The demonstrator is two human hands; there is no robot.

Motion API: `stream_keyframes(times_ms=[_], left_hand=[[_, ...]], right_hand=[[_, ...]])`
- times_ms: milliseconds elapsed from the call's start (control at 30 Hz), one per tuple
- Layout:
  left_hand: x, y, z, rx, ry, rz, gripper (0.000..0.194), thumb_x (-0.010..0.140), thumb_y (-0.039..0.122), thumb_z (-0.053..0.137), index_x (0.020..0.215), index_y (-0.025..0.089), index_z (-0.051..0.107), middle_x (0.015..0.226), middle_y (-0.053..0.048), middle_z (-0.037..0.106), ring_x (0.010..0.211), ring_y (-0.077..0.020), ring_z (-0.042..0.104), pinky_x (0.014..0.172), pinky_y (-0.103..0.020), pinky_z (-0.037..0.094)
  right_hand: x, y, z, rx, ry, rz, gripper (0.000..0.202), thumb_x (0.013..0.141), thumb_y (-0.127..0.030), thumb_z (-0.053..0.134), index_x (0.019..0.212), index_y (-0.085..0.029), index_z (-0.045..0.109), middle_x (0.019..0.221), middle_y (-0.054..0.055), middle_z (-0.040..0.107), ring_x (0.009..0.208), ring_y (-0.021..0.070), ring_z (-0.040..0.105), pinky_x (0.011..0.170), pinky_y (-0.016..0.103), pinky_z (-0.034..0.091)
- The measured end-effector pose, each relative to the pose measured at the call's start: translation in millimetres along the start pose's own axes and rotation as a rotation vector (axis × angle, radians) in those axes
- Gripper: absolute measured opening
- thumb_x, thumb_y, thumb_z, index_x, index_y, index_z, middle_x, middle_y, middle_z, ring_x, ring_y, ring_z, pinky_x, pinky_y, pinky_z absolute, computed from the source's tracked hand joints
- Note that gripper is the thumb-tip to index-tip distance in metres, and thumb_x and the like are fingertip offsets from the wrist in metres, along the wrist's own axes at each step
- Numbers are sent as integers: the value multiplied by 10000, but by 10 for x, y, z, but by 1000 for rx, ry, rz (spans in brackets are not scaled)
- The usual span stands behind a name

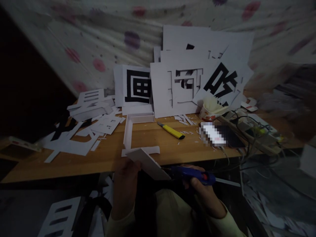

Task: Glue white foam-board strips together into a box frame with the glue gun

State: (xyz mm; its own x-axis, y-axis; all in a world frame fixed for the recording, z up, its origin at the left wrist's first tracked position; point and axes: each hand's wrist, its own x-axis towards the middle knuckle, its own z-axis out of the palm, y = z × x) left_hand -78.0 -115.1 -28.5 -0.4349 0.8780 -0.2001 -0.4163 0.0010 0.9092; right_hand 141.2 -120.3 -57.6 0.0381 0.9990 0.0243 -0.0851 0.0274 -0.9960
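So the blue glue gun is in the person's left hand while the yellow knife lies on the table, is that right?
Not quite: the head view shows the blue glue gun in the right hand; the yellow knife does lie on the table.

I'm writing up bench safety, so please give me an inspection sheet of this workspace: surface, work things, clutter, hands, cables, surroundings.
Surface: wooden table, strewn with scraps.
Work things: board and blue glue gun, both held; white frame on the table.
Clutter: yellow cutter mid-table; cut-outs heaped at left.
Hands: left hand holds the board; right hand grips the glue gun, nozzle near the board's edge.
Cables: black cables looping at right.
Surroundings: sheets propped before a spotted curtain.
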Motion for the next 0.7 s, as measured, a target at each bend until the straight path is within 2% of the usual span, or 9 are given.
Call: stream_keyframes(times_ms=[233,300,400,500,600,700], left_hand=[[-12,68,-13,61,2,51,273,666,401,821,689,183,659,615,54,563,623,-84,481,595,-173,413],[-27,108,-8,87,10,67,268,654,396,825,711,184,671,644,43,585,648,-95,501,613,-182,428],[-39,138,-18,147,21,63,272,669,407,810,788,191,693,690,29,611,688,-114,521,633,-197,441],[-46,141,-31,182,46,54,291,685,436,798,811,196,691,674,34,594,666,-109,501,607,-191,427],[-57,168,-15,165,40,75,327,656,452,815,804,184,700,659,28,592,641,-109,492,590,-198,429],[-62,199,11,182,35,69,347,630,450,831,804,174,714,643,22,601,628,-110,493,582,-203,432]], right_hand=[[-57,-91,9,30,0,64,485,680,-595,764,948,-207,648,617,6,667,516,180,609,518,304,516],[-77,-75,0,25,21,69,482,681,-594,766,950,-210,655,650,9,675,517,172,599,524,304,513],[-68,10,-49,20,18,46,470,665,-571,787,951,-219,663,838,50,728,539,164,605,540,313,527],[-20,102,-110,-14,-45,-45,447,681,-565,774,954,-222,688,969,90,735,698,219,675,654,360,569],[17,109,-129,-13,-57,-154,399,713,-568,748,927,-234,701,910,77,737,880,269,690,829,425,554],[17,33,-116,-48,-32,-111,401,680,-550,783,921,-237,710,933,88,737,935,294,685,853,449,548]])
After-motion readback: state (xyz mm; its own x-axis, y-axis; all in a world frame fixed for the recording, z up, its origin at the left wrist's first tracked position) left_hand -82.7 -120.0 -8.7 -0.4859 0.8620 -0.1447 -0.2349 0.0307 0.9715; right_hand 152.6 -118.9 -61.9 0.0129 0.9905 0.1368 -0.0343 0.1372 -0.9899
